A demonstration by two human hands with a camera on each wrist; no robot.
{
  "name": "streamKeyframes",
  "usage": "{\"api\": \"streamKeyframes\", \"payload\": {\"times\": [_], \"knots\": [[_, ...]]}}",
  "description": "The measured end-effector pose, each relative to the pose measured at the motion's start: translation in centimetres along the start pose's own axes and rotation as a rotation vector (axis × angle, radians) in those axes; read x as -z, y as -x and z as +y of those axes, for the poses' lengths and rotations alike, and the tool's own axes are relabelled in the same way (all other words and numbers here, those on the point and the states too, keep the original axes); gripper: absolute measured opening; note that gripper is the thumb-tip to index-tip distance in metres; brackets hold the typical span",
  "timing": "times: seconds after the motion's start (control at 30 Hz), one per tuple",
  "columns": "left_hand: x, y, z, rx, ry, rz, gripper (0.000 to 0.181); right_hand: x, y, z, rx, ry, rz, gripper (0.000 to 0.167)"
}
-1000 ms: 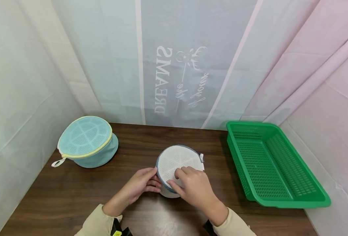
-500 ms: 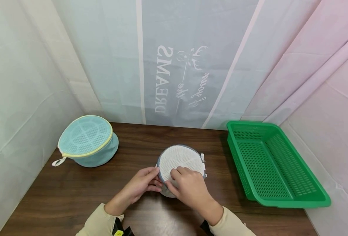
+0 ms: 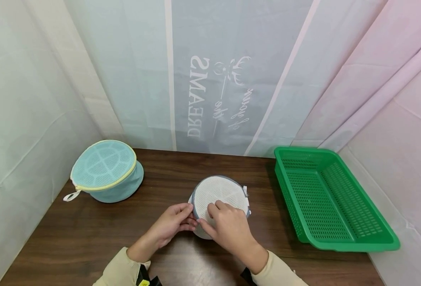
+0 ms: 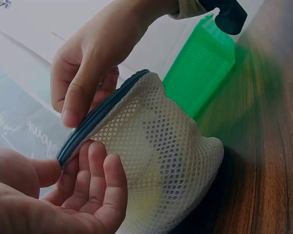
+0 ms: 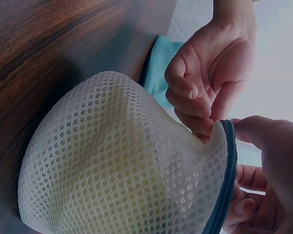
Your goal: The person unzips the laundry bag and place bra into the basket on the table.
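A white mesh bag [image 3: 219, 192] with a blue-grey zipped rim stands on the table in front of the person. The left hand [image 3: 172, 224] pinches the rim at its left side, thumb outside and fingers beneath, as the left wrist view shows at the zipper [image 4: 95, 114]. The right hand [image 3: 231, 228] has its fingers curled over the top, thumb and fingers at the rim's near edge. In the right wrist view, something pale yellow shows through the mesh [image 5: 107, 165]; what it is cannot be told.
A light blue mesh bag [image 3: 103, 165] with a yellow rim and white loop stands at the left on the brown table [image 3: 81, 238]. An empty green basket [image 3: 339, 246] lies at the right. Pale curtains [image 3: 231, 79] hang behind and at both sides.
The right hand has shifted slightly left along the bag's near rim, and the bag's top has moved slightly right. The left hand keeps its pinch on the rim.
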State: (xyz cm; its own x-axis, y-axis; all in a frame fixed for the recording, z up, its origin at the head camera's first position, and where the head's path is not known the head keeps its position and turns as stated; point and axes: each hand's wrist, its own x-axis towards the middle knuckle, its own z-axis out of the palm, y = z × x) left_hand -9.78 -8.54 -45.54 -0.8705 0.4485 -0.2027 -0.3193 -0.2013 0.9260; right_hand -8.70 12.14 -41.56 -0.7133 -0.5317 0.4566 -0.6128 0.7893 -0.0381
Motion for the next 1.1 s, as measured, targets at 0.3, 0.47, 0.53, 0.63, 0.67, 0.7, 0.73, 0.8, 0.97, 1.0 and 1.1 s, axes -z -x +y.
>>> {"api": "streamKeyframes", "payload": {"times": [0.3,0.47,0.53,0.63,0.67,0.7,0.73,0.8,0.97,1.0,1.1], "knots": [[-0.05,-0.06,-0.16,-0.001,0.016,-0.006,0.028,0.01,0.00,-0.27,-0.026,0.001,-0.017,0.036],[-0.04,-0.04,-0.16,-0.008,0.014,-0.011,0.025,0.02,0.01,-0.31,-0.036,-0.003,-0.025,0.038],[-0.04,-0.04,-0.16,-0.009,0.012,-0.016,0.025,0.01,0.00,-0.31,-0.037,-0.001,-0.023,0.041],[-0.02,-0.05,-0.18,-0.012,0.010,-0.027,0.025,0.01,-0.03,-0.35,-0.042,0.010,-0.019,0.044],[-0.03,-0.07,-0.18,-0.014,0.011,-0.030,0.025,0.00,-0.04,-0.38,-0.045,0.013,-0.017,0.043],[-0.03,-0.07,-0.20,-0.016,0.013,-0.035,0.025,-0.02,-0.06,-0.42,-0.049,0.015,-0.016,0.043],[-0.03,-0.08,-0.22,-0.019,0.016,-0.041,0.025,-0.03,-0.08,-0.46,-0.054,0.016,-0.016,0.042],[-0.03,-0.10,-0.27,-0.026,0.019,-0.054,0.025,-0.08,-0.09,-0.56,-0.064,0.015,-0.012,0.041],[-0.02,-0.09,-0.36,-0.030,0.013,-0.077,0.025,-0.27,-0.05,-0.71,-0.048,0.016,0.014,0.037],[-0.03,-0.08,-0.35,-0.030,0.010,-0.079,0.025,-0.31,-0.04,-0.73,-0.038,0.019,0.021,0.037],[-0.03,-0.05,-0.31,-0.028,0.001,-0.082,0.026,-0.38,-0.03,-0.76,-0.008,0.026,0.037,0.037]]}}
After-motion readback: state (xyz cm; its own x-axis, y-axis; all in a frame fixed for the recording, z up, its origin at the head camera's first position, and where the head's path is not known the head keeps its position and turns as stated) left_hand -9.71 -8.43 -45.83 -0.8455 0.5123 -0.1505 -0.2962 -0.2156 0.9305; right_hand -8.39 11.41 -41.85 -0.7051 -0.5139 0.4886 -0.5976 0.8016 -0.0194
